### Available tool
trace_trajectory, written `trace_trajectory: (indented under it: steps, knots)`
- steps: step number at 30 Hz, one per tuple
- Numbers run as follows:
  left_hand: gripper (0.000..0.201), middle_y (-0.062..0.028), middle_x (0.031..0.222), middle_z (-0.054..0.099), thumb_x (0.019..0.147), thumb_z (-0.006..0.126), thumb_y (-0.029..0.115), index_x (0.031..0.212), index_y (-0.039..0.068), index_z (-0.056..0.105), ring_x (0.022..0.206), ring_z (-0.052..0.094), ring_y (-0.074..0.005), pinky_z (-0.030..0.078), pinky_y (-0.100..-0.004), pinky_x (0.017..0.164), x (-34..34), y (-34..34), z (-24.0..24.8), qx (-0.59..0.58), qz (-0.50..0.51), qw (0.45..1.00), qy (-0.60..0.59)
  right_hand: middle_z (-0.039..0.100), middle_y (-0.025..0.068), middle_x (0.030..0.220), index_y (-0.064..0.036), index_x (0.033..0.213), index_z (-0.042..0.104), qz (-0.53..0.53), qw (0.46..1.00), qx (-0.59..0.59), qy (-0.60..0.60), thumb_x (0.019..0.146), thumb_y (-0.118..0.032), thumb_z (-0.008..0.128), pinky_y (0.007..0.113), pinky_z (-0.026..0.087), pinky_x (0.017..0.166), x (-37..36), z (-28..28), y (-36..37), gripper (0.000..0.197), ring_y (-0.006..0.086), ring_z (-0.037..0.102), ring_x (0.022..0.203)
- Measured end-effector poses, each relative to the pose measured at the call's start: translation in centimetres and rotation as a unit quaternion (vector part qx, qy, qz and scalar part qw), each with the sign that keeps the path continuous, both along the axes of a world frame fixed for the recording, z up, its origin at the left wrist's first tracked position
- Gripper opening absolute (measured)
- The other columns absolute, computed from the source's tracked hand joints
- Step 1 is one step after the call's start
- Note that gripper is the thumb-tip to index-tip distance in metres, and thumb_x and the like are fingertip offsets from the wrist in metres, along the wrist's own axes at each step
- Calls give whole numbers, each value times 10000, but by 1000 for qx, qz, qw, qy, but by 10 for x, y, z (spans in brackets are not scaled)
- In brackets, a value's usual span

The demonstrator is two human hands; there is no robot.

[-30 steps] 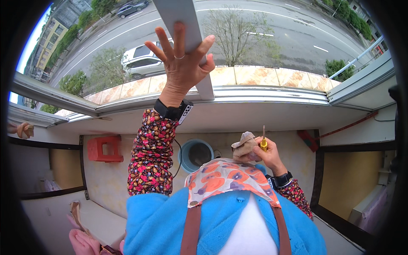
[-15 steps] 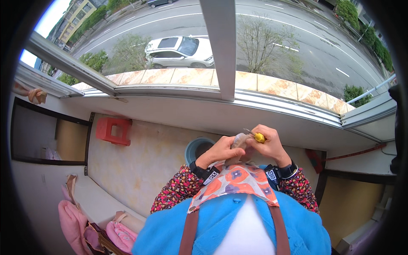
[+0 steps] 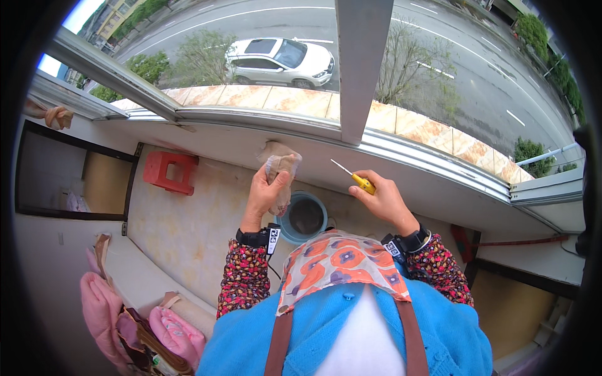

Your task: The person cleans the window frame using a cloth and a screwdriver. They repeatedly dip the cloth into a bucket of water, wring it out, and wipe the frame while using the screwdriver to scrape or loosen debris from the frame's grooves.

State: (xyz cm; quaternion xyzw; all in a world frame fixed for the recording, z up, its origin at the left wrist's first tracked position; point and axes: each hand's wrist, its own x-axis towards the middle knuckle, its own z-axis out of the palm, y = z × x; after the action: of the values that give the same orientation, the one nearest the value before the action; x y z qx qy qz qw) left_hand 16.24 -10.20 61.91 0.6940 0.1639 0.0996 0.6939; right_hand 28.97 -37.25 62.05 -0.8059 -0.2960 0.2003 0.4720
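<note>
My left hand (image 3: 258, 197) is closed around a crumpled, greyish-beige cloth (image 3: 283, 166), whose upper end stands out above my fingers close to the wall under the window. To the right, my right hand (image 3: 387, 202) grips a screwdriver (image 3: 363, 182) by its yellow handle, the thin metal shaft pointing up and left toward the cloth. The two are apart. Below and between my hands, a round light-blue bucket (image 3: 325, 220) stands on the floor with something dark and greyish in it, perhaps water.
A red plastic stool (image 3: 164, 170) stands on the floor at the left. Sliding window frames (image 3: 360, 81) run along the far side, with a tiled ledge (image 3: 298, 100) outside. Pink bedding (image 3: 103, 307) lies at the lower left. A flowered apron (image 3: 342, 260) covers my front.
My hands have moved apart. The left has carried the cloth left and away from my body; the right has drawn the screwdriver off it, its shaft now in plain sight. More of the bucket shows.
</note>
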Motion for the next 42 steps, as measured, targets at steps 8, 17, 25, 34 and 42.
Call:
trace_trajectory:
  steps: [8,17,25,34,42]
  knots:
    - [334,-36,1212,596,791,743,186,1125,192,733,1021,570,-256,526,-366,801,2,6,66,698,-60,711,-65,702,153,1035,-23,1089,686,7,991,135,6,907,-182,704,334,519,756,12,-4,20,243,255,679,870]
    - [497,-66,965,574,729,745,23,1199,182,719,906,587,-255,521,-347,747,-3,-45,53,525,-115,836,-109,668,80,1101,-27,1194,643,254,929,137,232,886,-131,660,304,479,894,5,-24,58,325,162,604,1016]
    - [439,-74,942,669,991,553,376,1277,49,617,865,642,-254,527,-395,763,-30,-25,6,222,-135,961,90,643,83,936,-71,999,687,28,968,146,-201,822,-50,694,340,524,696,19,10,65,179,297,643,818]
    - [645,-132,1394,549,1012,440,545,1408,36,464,1277,531,-280,406,-449,1100,-41,66,-28,-356,166,904,-167,692,114,994,-87,1121,687,43,989,77,-118,838,-153,774,329,543,722,11,9,78,303,291,678,831]
    - [445,-115,1277,616,1022,447,443,1294,115,573,1188,562,-345,434,-548,1038,-17,209,-46,-390,483,743,-252,678,103,839,-67,1139,682,29,998,48,16,874,-147,748,296,511,680,-1,-15,65,285,173,621,720]
